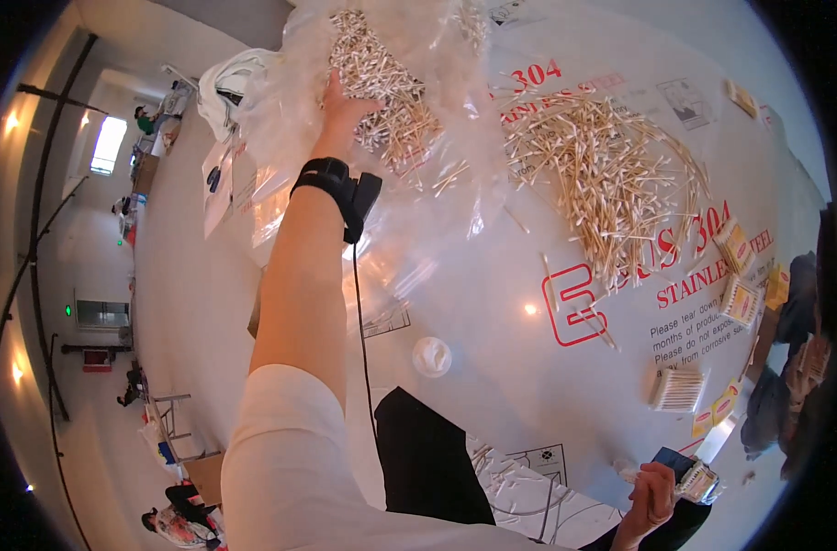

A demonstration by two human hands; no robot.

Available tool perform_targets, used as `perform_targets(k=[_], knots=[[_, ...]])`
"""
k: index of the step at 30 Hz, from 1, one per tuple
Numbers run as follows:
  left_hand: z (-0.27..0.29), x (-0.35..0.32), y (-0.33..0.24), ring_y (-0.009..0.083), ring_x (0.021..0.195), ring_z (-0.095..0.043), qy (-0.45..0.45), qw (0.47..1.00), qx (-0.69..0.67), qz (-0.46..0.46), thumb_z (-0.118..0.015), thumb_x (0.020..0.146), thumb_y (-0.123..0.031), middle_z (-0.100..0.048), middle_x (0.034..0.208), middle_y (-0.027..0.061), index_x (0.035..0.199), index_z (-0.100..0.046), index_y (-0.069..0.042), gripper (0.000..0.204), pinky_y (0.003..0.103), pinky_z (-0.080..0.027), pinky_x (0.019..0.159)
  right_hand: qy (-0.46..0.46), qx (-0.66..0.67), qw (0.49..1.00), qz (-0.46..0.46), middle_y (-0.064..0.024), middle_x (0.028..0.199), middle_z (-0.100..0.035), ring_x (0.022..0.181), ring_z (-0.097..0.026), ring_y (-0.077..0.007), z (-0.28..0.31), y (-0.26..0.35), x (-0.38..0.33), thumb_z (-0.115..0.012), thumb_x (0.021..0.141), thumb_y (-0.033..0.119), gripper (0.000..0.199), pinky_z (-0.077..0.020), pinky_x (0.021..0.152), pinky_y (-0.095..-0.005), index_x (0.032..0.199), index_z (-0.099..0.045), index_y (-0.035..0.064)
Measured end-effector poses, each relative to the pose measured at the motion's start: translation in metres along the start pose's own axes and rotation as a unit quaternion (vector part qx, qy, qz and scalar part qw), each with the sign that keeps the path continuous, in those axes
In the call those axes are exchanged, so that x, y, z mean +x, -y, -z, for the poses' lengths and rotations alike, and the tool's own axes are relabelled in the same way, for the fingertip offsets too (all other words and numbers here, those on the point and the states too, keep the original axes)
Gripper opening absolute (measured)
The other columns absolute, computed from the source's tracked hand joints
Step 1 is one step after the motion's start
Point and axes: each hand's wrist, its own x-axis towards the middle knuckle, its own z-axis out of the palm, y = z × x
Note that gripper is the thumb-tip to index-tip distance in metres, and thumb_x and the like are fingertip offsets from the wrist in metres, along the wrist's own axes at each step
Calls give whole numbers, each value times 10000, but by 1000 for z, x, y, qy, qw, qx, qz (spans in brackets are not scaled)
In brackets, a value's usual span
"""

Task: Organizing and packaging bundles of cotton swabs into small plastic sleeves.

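My left hand (348, 115) reaches forward to a heap of cotton swabs (395, 119) lying in a large clear plastic bag (460, 119). Its thumb and index finger are spread against the swabs, and the other fingers are partly hidden. A black strap with a small device (345, 195) is around that wrist. At the lower right, my right hand (652, 500) has its fingers curled. Beside them is a small clear-white item (628, 470); what the hand grips cannot be made out. A clear pack of swabs (698, 483) lies close to this hand.
A loose pile of cotton swabs (611, 174) spreads over the film-covered table (492, 303). Small swab packs (680, 390) line the right side, near another person's dark sleeve (795, 298). A round white container (431, 356) stands mid-table. A cable (361, 312) trails from my left wrist.
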Motion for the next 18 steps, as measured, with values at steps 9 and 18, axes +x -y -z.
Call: perform_targets(k=[9, 18], knots=[[-24, -17, -15, 335, 998, -515, -8, 978, 200, -50, -787, 486, -180, -570, 986, 178, 1038, -598, -125, 586, 386, -412, 892, -22, 22, 999, 11, -114, 853, -599, 537, -439, -93, -5, 5, 4, -556, 746, -31, 82, -328, 437, -191, 770, -595, 37], [-13, -108, -54, 333, 931, -486, -74, 969, 123, -200, -705, 526, -29, -538, 882, 151, 853, -580, -76, 353, 400, -408, 812, -2, 24, 1000, -1, -127, 875, -599, 618, -497, -137, -1, 9, 0, -570, 748, -33, 80, -367, 450, -210, 786, -603, 30]])
